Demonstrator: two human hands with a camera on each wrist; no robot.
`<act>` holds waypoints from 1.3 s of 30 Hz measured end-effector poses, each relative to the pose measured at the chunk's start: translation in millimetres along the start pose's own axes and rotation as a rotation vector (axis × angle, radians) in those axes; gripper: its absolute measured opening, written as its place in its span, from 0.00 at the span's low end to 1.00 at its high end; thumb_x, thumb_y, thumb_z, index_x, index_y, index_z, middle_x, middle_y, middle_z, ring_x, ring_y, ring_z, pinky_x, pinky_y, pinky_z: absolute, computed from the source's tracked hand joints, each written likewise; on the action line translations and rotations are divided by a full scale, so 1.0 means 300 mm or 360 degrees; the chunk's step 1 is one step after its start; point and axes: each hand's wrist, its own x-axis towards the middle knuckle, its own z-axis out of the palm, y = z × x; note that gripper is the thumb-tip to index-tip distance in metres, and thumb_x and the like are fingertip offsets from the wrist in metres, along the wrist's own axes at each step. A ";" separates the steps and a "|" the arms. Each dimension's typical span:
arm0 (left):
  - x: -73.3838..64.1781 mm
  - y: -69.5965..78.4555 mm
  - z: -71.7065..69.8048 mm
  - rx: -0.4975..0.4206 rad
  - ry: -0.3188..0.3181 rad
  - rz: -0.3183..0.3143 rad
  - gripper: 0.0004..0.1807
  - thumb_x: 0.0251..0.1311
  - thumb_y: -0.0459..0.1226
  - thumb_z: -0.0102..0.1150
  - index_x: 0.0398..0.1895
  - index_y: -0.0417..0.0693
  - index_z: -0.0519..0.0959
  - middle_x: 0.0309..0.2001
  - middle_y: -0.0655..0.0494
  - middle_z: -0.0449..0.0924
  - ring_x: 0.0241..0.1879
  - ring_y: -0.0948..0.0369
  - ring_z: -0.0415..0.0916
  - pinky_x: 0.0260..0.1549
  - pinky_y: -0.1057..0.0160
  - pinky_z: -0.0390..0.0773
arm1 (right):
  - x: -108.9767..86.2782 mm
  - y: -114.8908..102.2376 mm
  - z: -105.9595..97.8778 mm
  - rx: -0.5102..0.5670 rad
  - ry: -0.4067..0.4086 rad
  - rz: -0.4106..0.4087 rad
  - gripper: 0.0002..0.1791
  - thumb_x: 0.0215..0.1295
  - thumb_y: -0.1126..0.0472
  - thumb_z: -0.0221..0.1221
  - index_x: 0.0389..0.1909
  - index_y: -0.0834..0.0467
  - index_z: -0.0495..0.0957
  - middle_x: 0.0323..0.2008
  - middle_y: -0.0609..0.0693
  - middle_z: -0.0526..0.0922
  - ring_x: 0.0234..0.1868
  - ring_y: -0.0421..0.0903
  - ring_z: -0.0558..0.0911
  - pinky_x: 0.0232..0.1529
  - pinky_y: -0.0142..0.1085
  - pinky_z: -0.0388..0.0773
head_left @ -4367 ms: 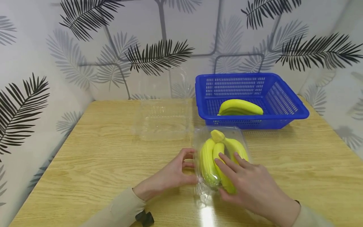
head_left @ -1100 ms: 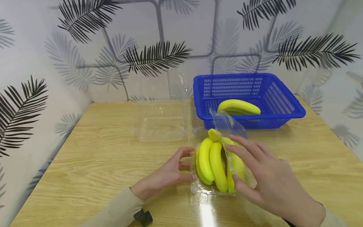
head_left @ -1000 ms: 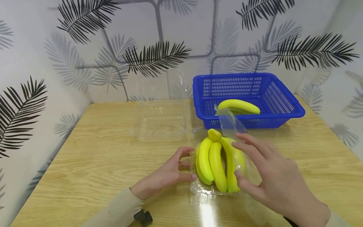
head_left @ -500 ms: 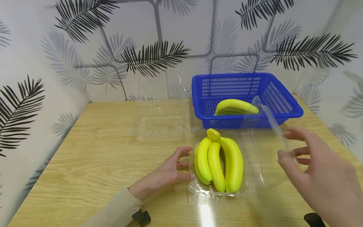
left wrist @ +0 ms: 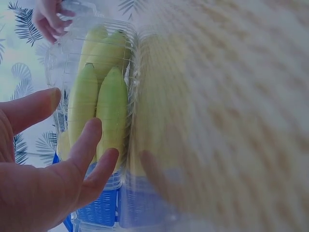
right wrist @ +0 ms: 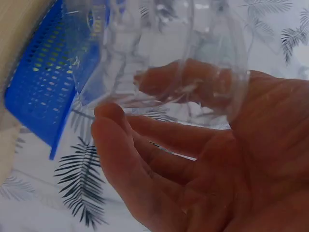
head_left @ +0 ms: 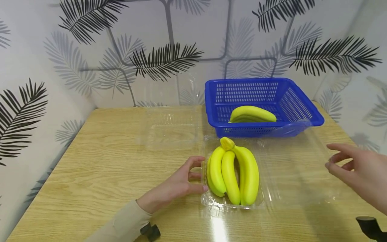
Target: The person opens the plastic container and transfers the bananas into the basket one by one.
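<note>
A bunch of yellow bananas [head_left: 249,176] lies in the base of a clear plastic clamshell container [head_left: 208,201]. Its hinged lid [head_left: 297,181] is swung out to the right, over the table. My left hand [head_left: 178,183] rests its fingertips and thumb against the container's left side, fingers apart. In the left wrist view, the bananas [left wrist: 111,108] show through the clear wall beyond those fingers. My right hand [head_left: 359,171] pinches the lid's outer edge between thumb and fingers; the right wrist view shows the clear lid [right wrist: 145,29] running between them.
Behind the container stands a blue perforated basket [head_left: 266,125] with more bananas [head_left: 254,113] in it. A second clear clamshell [head_left: 172,134] stands with its lid up at the back left. The wooden table [head_left: 105,161] meets a leaf-patterned wall [head_left: 115,43].
My right hand, first on the lid over the bananas, has lifted it and carried it over to the right, uncovering the bunch. My left hand has stayed at the container's left side.
</note>
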 end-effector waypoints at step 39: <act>0.018 -0.018 -0.014 -0.0058 0.0043 0.0044 0.45 0.56 0.34 0.69 0.74 0.54 0.56 0.72 0.46 0.54 0.62 0.49 0.68 0.56 0.50 0.71 | 0.103 0.163 0.220 0.0170 -0.0694 0.0009 0.28 0.62 0.71 0.55 0.61 0.77 0.61 0.35 0.55 0.81 0.21 0.44 0.78 0.23 0.39 0.75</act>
